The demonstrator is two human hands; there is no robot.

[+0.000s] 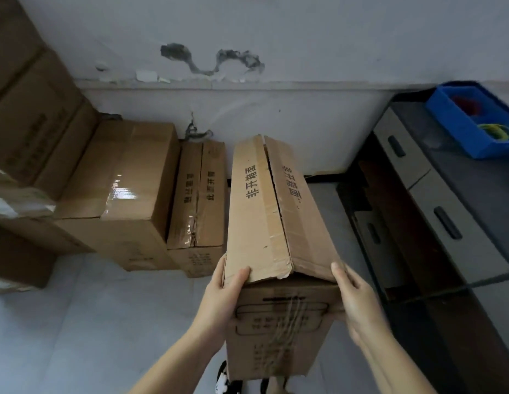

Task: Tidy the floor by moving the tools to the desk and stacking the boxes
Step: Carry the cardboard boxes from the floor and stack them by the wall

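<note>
Although both hands clasp it, the long cardboard box (276,231) hides most of their fingers: the left hand (223,294) shows only a thumb curled over the near end of the left top flap, and the right hand (358,302) wraps the near right corner with its fingertips lost behind the cardboard, so each grip is clamped on the box. The box is held up off the floor (91,322), its far end pointing toward the wall (276,38), its two top flaps parted along a dark seam, and its lower end cut off by the bottom edge of the view, where a black-and-white shoe (223,379) is half hidden under it. Printing on the near face is too blurred to read. Left of the left-hand grip and farther off, a narrow taped box (198,200) stands on the floor, touching a taller taped box (125,191); beyond these a stack of cartons (28,109) runs out of the frame. Right of the right-hand grip, a dark surface (475,180) with grey drawer fronts carries a blue bin (443,118), partly cut off, holding red and yellow-green items too blurred to name. The wall is pale, stained and peeling above its baseboard.
</note>
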